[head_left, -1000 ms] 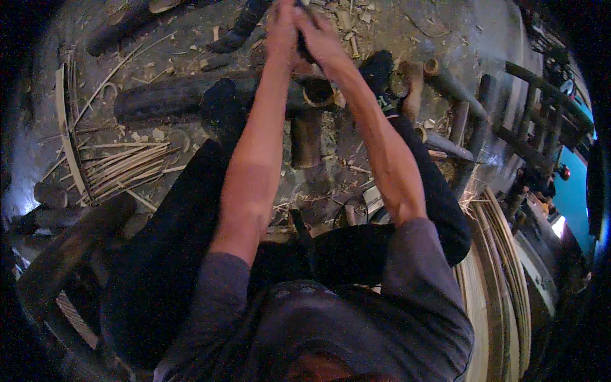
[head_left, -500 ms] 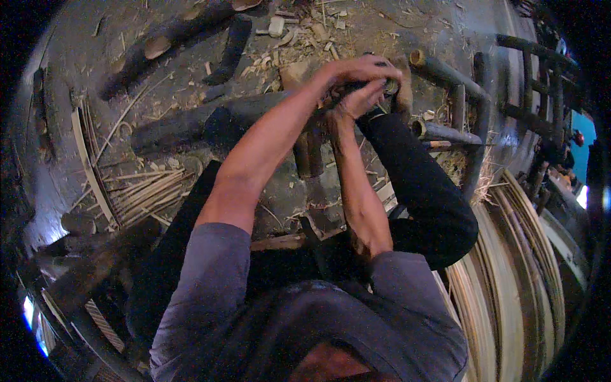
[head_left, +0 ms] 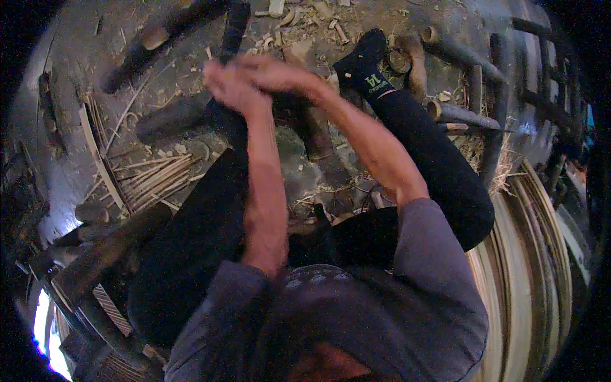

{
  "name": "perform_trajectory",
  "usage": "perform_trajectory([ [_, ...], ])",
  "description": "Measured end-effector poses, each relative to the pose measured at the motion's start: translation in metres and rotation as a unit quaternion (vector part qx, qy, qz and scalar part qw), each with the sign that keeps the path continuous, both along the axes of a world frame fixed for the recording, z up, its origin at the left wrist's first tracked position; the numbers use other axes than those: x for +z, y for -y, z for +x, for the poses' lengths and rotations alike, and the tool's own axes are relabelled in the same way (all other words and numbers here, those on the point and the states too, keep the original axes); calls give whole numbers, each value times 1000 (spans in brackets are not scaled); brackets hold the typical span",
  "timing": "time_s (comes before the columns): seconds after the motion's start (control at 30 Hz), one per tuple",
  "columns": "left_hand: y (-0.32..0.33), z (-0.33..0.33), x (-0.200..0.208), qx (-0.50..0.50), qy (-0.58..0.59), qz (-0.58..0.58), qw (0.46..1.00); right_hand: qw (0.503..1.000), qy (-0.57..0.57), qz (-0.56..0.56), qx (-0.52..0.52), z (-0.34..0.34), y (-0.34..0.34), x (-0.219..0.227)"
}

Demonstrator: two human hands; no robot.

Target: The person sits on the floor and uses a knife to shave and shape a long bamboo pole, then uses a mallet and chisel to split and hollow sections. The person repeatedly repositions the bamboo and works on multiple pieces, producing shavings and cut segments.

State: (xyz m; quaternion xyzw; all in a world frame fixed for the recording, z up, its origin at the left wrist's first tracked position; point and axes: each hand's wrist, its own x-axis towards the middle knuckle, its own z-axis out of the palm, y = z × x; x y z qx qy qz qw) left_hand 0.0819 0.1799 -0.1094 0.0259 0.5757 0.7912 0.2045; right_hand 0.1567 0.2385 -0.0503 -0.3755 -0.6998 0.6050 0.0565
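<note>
My left hand [head_left: 232, 86] and my right hand [head_left: 277, 73] are together at the upper left of centre. They overlap above my dark-clad left lower leg, and motion blurs the fingers. Whether anything is between them cannot be made out. Beyond the hands lies a long dark shape [head_left: 236, 28], possibly my left foot. My right foot, in a black sock [head_left: 363, 63] with a pale green marking, rests at the upper right of centre, apart from both hands. Between my legs stands a dark wooden block [head_left: 318, 137].
Wood chips [head_left: 324, 13] litter the floor ahead. A dark log [head_left: 172, 120] and thin split sticks [head_left: 162, 178] lie to the left. On the right are a round-pole frame [head_left: 468, 118] and a stack of long pale strips [head_left: 509, 267].
Both hands have moved left, from around my right foot to above my left lower leg. My right foot is now uncovered, and the whole view has shifted slightly.
</note>
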Motion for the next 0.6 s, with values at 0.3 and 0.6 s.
perform_trajectory([
  [0.3, -147, 41, 34, -731, -184, -5, 656, 782, -131, 87, -602, 27, -34, -31],
  [0.6, -3, -1, -11, 23, -12, -3, 1000, 999, 6, -29, 33, -8, 4, -17],
])
